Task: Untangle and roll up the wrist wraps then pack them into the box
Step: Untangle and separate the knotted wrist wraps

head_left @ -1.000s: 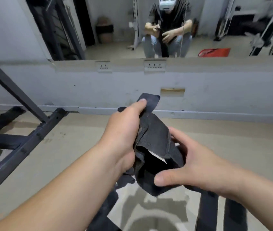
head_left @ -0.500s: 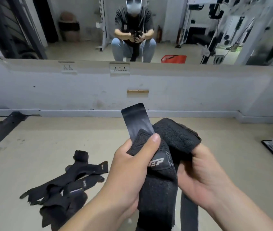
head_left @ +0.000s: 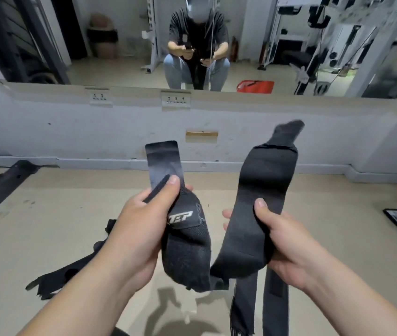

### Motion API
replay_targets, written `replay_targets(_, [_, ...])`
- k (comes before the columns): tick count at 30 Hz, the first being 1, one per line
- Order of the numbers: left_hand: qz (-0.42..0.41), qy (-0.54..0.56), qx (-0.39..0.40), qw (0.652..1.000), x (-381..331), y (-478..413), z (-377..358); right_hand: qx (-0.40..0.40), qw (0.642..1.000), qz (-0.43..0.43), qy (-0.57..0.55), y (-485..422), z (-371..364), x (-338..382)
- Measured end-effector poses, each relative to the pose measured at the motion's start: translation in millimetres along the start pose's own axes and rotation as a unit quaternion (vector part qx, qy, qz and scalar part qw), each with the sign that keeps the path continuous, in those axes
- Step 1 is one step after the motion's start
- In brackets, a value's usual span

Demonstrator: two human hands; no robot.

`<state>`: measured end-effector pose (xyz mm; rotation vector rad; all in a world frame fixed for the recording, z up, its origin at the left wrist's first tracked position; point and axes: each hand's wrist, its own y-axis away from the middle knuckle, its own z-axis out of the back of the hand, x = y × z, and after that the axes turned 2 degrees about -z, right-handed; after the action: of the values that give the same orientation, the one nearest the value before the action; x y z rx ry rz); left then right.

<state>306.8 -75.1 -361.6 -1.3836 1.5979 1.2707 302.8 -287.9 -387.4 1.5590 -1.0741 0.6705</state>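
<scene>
Our left hand [head_left: 141, 229] pinches a black knitted wrist wrap [head_left: 187, 253] with a white logo reading roughly "TEP". Our right hand [head_left: 287, 243], held apart, grips a wide elastic band [head_left: 260, 190].

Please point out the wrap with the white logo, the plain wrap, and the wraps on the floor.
Logo wrap [head_left: 187, 253]: head view, knitted part under the logo.
Plain wrap [head_left: 262, 180]: head view, broad upper part.
Floor wraps [head_left: 75, 269]: head view, flat strap.

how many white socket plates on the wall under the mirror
2. One white socket plate is at the left of the pale wall, the other nearer the middle, both just under the mirror. None seems hidden.
</scene>
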Motion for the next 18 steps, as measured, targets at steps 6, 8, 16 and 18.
replay_targets(6, [0.069,0.004,0.027,0.997,7.7,-8.7,8.3,0.107,0.992,-0.003,-0.068,1.8,9.0,9.3])
replay_targets(8, [0.051,-0.042,0.057,0.996,6.7,-9.3,11.2,0.119,0.991,-0.012,-0.059,2.6,9.9,10.0])
replay_targets(16, [-0.014,-0.043,0.089,0.995,-1.4,-0.4,7.4,0.138,0.985,0.006,-0.106,8.8,5.2,15.3])
replay_targets(18, [-0.029,-0.037,0.101,0.994,-1.6,2.4,5.8,0.123,0.984,0.04,-0.118,7.3,6.0,14.2])
